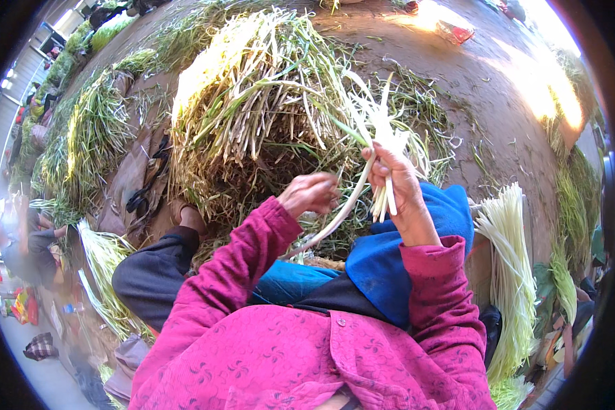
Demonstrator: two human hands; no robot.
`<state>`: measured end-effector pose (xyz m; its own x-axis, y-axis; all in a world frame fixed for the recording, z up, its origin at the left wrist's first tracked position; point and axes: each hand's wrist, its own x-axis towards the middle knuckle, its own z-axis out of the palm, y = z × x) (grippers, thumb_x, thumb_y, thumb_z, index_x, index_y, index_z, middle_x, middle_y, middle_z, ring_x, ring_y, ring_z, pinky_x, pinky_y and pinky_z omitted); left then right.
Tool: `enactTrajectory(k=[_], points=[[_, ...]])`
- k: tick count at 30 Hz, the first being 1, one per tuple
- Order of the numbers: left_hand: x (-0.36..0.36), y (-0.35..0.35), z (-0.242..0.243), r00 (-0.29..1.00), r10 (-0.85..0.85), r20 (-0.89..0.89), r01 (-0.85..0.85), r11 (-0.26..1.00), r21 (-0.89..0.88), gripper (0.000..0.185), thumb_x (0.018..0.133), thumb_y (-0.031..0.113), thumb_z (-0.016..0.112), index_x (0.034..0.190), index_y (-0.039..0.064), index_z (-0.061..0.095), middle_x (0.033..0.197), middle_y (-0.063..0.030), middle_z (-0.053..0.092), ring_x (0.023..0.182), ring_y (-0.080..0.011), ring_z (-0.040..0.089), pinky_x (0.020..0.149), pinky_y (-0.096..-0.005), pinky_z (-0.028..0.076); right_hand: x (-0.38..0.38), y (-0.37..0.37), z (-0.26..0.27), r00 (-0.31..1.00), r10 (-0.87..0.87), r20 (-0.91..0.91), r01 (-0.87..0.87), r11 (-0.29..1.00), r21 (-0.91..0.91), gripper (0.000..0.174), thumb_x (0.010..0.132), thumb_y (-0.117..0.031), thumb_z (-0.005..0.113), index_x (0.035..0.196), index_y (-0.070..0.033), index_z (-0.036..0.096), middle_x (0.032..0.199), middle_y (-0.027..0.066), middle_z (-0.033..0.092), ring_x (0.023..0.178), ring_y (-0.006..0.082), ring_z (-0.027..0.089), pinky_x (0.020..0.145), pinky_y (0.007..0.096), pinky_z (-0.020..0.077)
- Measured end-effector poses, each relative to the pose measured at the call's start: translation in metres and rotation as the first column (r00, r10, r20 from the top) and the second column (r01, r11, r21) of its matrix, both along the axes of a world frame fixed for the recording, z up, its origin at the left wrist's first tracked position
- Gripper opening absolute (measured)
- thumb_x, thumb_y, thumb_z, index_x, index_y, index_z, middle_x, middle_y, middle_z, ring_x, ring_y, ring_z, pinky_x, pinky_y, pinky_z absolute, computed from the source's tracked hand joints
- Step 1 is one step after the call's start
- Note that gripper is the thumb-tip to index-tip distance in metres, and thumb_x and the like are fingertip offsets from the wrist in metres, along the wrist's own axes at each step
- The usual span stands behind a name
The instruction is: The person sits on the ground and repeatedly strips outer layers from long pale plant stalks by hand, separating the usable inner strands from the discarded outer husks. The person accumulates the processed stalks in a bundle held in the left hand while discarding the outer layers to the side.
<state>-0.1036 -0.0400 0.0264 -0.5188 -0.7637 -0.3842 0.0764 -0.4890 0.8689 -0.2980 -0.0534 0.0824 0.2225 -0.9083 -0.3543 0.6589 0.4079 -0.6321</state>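
My right hand [397,187] grips a small bunch of pale, peeled-looking vegetable stalks [383,123], their white cut ends poking out below the fingers. One longer stalk [349,205] bends from this hand down towards my lap. My left hand [310,193] is blurred, its fingers curled, just left of that bent stalk; whether anything thin is between the fingers is hidden. Beyond both hands rises a large heap of long green stalks [256,102], with brownish ends facing me. A blue cloth [425,225] covers my right knee.
Sorted pale stalks lie in a bundle [510,277] at my right and another bundle [110,266] at my left. Loose trimmed leaves [420,102] litter the dirt floor. More green heaps [95,138] stand left, beside a black strap [143,197]. A co-worker [38,246] sits at far left.
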Motion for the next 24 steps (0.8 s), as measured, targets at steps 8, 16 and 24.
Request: enactTrajectory(k=[8,16,24], points=[[-0.065,-0.013,0.047,0.655,0.443,-0.612,-0.389,0.892,0.229,0.021,0.087,0.017,0.042,0.096,0.001,0.052,0.081,-0.0099,0.059,0.069,-0.0198,0.059,0.062,-0.029,0.05,0.015,0.01,0.002,0.997,0.033,-0.068,-0.035,0.999,-0.026,0.019,0.077,-0.009,0.058,0.095,-0.003,0.052,0.068,0.0012,0.054,0.044,0.0024,0.041,0.035,0.0149,0.0317],[-0.073,-0.011,0.056,0.52,0.698,-0.491,-0.655,0.696,0.296,0.007,0.082,0.005,0.047,0.084,0.001,0.054,0.075,-0.0058,0.058,0.062,-0.0136,0.057,0.059,-0.0246,0.048,0.026,0.016,0.003,0.954,-0.034,-0.298,-0.012,0.988,-0.152,0.012,0.072,-0.007,0.064,0.082,-0.005,0.057,0.061,-0.0016,0.053,0.043,0.0024,0.044,0.035,0.0147,0.0315],[-0.077,-0.009,0.058,0.52,0.68,-0.516,-0.68,0.696,0.231,0.008,0.084,0.006,0.046,0.084,0.0,0.052,0.079,-0.0086,0.057,0.066,-0.0159,0.056,0.062,-0.0274,0.048,0.034,0.015,0.004,0.939,-0.118,-0.324,0.063,0.983,-0.174,0.01,0.073,-0.007,0.063,0.08,-0.002,0.058,0.058,-0.0005,0.054,0.043,0.0038,0.045,0.037,0.0158,0.0323]])
